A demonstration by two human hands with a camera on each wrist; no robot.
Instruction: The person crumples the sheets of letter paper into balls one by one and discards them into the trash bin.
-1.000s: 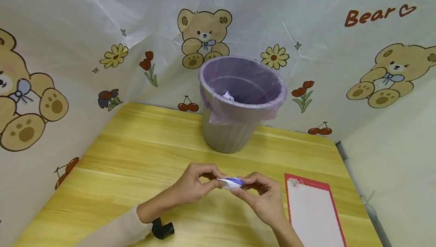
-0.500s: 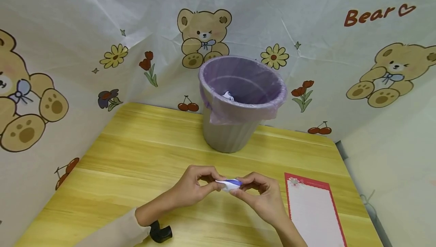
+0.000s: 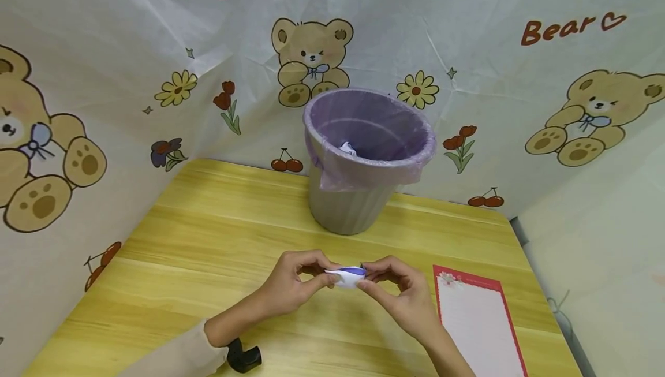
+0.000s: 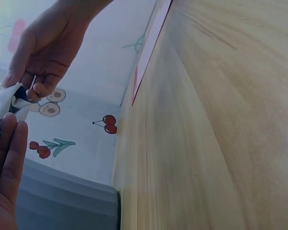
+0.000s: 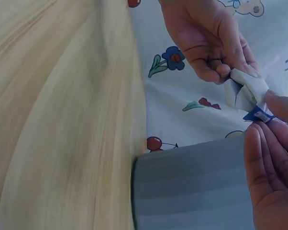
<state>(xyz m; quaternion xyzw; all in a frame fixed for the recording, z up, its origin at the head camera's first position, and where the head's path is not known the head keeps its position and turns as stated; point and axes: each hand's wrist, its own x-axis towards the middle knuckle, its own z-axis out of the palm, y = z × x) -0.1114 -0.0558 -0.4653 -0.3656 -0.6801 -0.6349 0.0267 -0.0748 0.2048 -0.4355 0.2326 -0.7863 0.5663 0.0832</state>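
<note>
A small folded white-and-blue piece, like paper or a wrapper [image 3: 349, 279], is held above the table between both hands. My left hand [image 3: 291, 284] pinches its left end between thumb and fingers. At the other end my right hand [image 3: 405, 299] pinches it the same way. Close up in the right wrist view, the folded piece [image 5: 249, 91] has creased white layers and a blue end at the right fingertips. In the left wrist view, the folds of the piece [image 4: 12, 101] show a dark blue part, with some of it hidden by fingers.
A grey bin [image 3: 345, 206] with a purple liner stands at the back of the wooden table [image 3: 208, 238]; crumpled white paper [image 3: 347, 149] lies inside. Right of the hands is a red-bordered sheet [image 3: 480, 319]. A black object [image 3: 244, 357] shows beside the left wrist.
The folded piece has turned slightly, showing more of its white face, and sits a little higher and further left. My right hand's fingertips have shifted on its end. The head view has moved slightly.
</note>
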